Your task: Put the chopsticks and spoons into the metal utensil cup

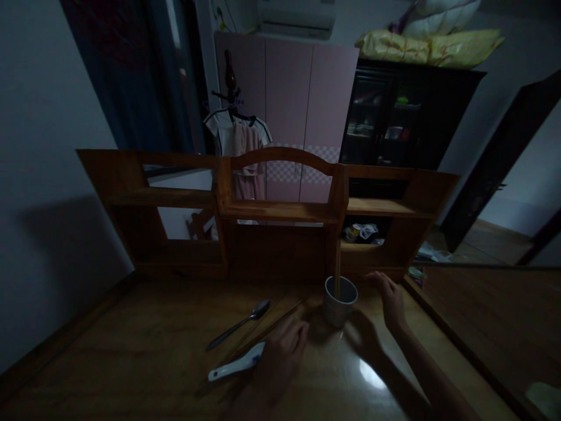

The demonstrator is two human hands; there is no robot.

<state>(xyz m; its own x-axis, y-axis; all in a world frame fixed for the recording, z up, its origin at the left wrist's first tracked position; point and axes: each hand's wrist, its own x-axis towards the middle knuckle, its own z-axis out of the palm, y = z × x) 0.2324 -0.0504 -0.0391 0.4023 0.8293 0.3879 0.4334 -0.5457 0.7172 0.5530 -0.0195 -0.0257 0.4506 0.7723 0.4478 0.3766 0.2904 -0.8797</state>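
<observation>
A grey metal-looking cup point(336, 314) stands on the wooden tabletop, with what looks like a chopstick or a pair point(338, 266) upright in it. My right hand point(391, 301) is raised just right of the cup, its fingers stretched toward the left and holding nothing visible. To the cup's left, my left hand point(283, 351) is low over the table with curled fingers; whatever is inside them is hidden. It partly covers a white ceramic spoon point(236, 368). A thin chopstick point(287, 313) lies slantwise close behind that hand. Farther left is a metal spoon point(239, 325).
A wooden shelf unit point(276, 211) rises along the table's back edge. A wall point(52, 245) borders the left side. A raised wooden edge point(456, 339) runs along the right. Behind are a pink wardrobe point(287, 93) and a dark cabinet point(438, 111). The room is dim.
</observation>
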